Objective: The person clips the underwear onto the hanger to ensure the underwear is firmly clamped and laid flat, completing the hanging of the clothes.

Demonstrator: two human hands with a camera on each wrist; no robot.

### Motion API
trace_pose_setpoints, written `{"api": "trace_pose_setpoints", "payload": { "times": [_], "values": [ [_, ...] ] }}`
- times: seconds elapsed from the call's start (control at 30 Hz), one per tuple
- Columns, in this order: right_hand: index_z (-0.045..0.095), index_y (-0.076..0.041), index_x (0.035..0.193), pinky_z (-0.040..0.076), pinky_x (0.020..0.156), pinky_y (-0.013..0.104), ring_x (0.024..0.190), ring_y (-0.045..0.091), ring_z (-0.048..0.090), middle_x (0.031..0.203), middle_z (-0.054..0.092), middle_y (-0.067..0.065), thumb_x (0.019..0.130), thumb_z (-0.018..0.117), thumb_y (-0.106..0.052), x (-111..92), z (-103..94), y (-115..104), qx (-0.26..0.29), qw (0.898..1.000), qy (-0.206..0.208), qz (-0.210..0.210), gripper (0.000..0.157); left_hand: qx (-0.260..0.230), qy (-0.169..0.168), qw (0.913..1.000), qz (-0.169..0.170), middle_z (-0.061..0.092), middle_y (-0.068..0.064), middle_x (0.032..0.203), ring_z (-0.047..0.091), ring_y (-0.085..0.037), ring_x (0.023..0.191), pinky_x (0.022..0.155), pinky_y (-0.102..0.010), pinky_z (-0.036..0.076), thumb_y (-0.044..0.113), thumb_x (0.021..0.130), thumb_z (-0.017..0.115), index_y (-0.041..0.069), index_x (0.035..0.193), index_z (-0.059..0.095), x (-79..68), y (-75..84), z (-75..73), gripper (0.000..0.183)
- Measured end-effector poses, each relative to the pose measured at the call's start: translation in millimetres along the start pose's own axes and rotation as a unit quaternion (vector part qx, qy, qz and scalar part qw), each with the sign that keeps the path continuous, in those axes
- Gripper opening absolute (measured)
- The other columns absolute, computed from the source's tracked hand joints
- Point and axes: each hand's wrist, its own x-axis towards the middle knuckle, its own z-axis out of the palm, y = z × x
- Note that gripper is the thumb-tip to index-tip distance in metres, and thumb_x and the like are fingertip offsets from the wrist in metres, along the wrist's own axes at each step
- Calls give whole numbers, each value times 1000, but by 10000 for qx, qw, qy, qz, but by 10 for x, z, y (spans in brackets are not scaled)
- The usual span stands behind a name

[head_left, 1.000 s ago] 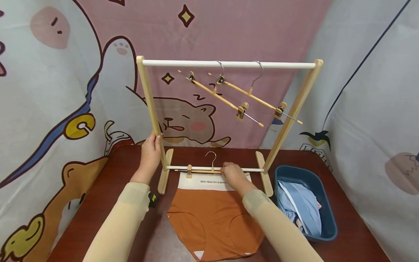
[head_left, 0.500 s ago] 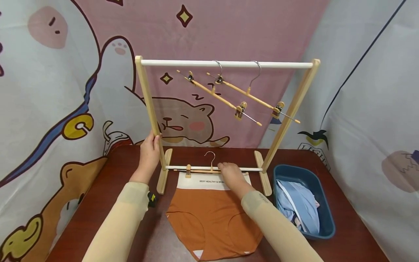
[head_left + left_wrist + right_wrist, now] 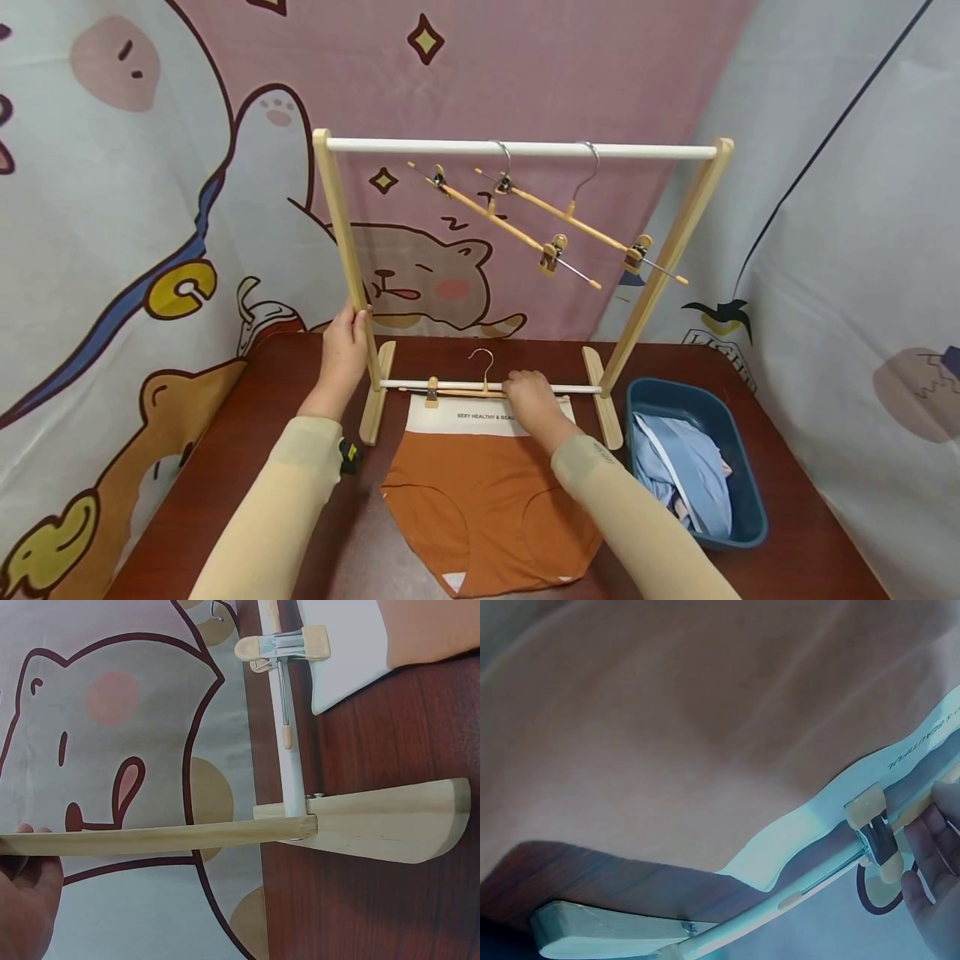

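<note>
My left hand grips the left wooden upright of a small garment rack. With my right hand I pinch the bar of a clip hanger just beside its right clip. The orange-brown briefs lie flat on the table, their white waistband at the hanger. A left clip overlaps the waistband, as the right one does in the right wrist view. The hanger's hook stands up behind the rack's lower white rail or in front of it; I cannot tell which.
Two bare clip hangers hang from the rack's top rail. Right of the rack stands a blue basin with light blue cloth inside. Behind the dark red table hangs a printed cartoon curtain.
</note>
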Motion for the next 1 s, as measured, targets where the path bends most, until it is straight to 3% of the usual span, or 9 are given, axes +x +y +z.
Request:
{"api": "trace_pose_setpoints", "payload": {
  "times": [0.1, 0.17, 0.33, 0.47, 0.63, 0.83, 1.0],
  "values": [
    [70, -14, 80, 49, 75, 40, 79, 22, 61, 81, 62, 0, 82, 68, -11, -8, -56, 47, 360, 9989, -98, 296, 4, -9, -22, 10000, -5, 61, -20, 115, 59, -34, 106, 85, -48, 49, 24, 102, 39, 6, 120, 56, -1, 4, 9, 31],
    [72, -13, 87, 50, 78, 41, 84, 23, 63, 86, 65, 1, 85, 68, -15, -8, -118, 111, 872, 9944, -86, 598, 5, -1, -5, 10000, 21, 62, -20, 114, 59, -34, 105, 85, -49, 49, 23, 102, 40, 6, 119, 57, 4, 8, 14, 29],
    [72, -10, 99, 50, 82, 43, 92, 25, 64, 101, 67, 7, 90, 63, -14, -5, -271, 328, 2094, 9660, -41, 1515, 14, 12, 34, 10000, 60, 62, -20, 112, 60, -35, 103, 84, -49, 49, 22, 102, 40, 6, 117, 57, 15, 20, 4, 28],
    [70, -9, 103, 49, 81, 44, 93, 26, 62, 107, 66, 9, 91, 61, -14, -36, -323, 472, 2283, 9542, -320, 1909, 16, -13, -6, 10000, 39, 62, -20, 114, 60, -35, 105, 85, -49, 49, 21, 102, 39, 4, 118, 57, 10, 23, -10, 29],
    [71, -9, 103, 50, 80, 45, 91, 27, 64, 107, 66, 10, 90, 63, -16, -79, -321, 498, 2116, 9581, -584, 1838, 17, -85, -2, 9999, -76, 62, -20, 115, 60, -34, 104, 84, -48, 50, 21, 102, 40, 4, 119, 57, 4, 34, -12, 30],
    [72, -11, 98, 50, 76, 45, 90, 26, 64, 100, 67, 7, 87, 67, -15, -83, -279, 398, 1818, 9689, -419, 1624, 13, -190, 94, 9996, -207, 63, -20, 115, 61, -34, 100, 82, -48, 50, 20, 101, 44, 3, 121, 58, -2, 67, -12, 30],
    [73, -13, 97, 50, 77, 46, 92, 26, 64, 99, 67, 4, 87, 67, -16, -44, -268, 261, 1717, 9735, -416, 1450, 12, -359, 599, 9968, -380, 53, -23, 124, 57, -33, 105, 84, -43, 49, 17, 100, 45, 3, 131, 48, -71, 83, 32, 34]
  ]
}}
